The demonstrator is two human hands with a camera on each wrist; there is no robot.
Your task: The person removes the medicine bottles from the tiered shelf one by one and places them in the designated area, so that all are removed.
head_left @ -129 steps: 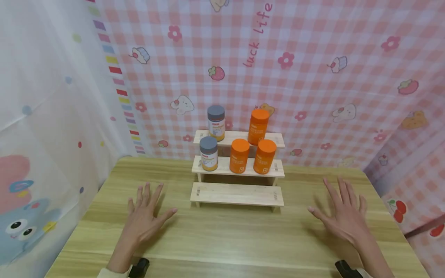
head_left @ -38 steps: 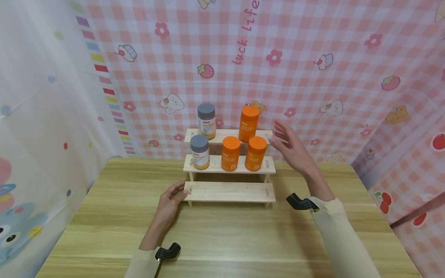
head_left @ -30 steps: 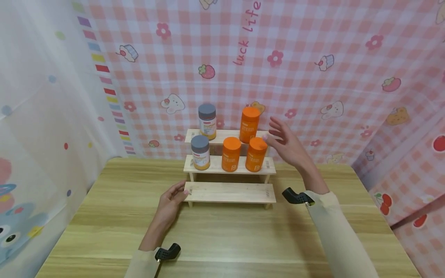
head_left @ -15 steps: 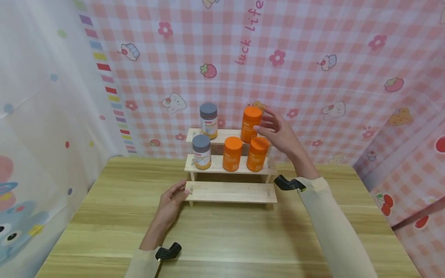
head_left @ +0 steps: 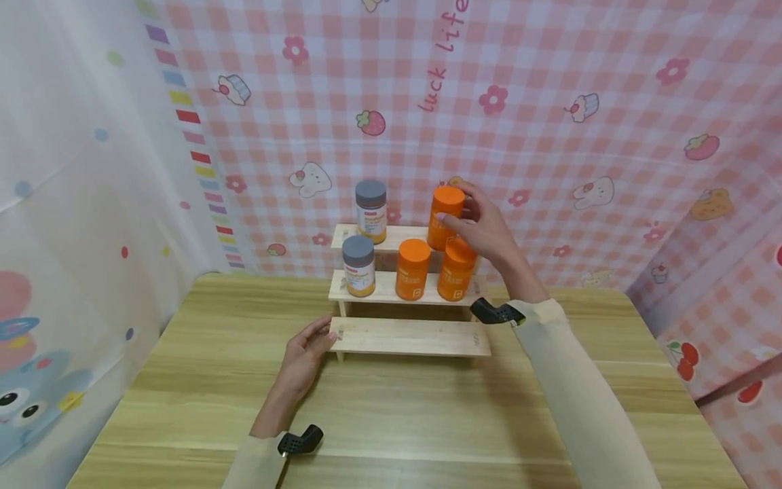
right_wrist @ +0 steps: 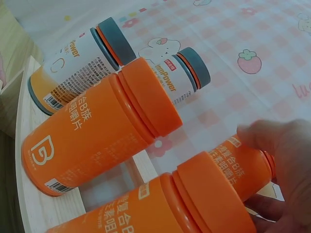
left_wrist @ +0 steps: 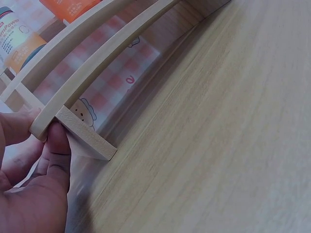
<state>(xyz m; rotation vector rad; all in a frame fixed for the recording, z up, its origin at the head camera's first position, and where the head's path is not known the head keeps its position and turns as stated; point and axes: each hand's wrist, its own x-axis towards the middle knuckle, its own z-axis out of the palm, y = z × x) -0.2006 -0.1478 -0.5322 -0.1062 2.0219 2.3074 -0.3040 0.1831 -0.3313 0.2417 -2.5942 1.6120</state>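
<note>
In the head view my left hand (head_left: 302, 354) pinches the left end of the lowest step of a three-step wooden display rack (head_left: 409, 337). The left wrist view shows the thumb and a finger on either side of the board's end (left_wrist: 48, 114). My right hand (head_left: 489, 227) is at the orange bottle (head_left: 438, 229) on the top step, thumb on its front and fingers curled behind. That bottle (right_wrist: 233, 165) stands partly hidden by my hand and a nearer bottle in the right wrist view.
The middle step carries two orange bottles (head_left: 412, 272) and a grey-capped bottle (head_left: 358, 268). Another grey-capped bottle (head_left: 371, 214) stands on the top step's left. Behind the wooden table (head_left: 391, 421) hangs a pink checked cloth (head_left: 537, 136).
From wide apart over the table, my left hand came to the lowest step and stayed there. My right hand rose, then moved left onto the top orange bottle.
</note>
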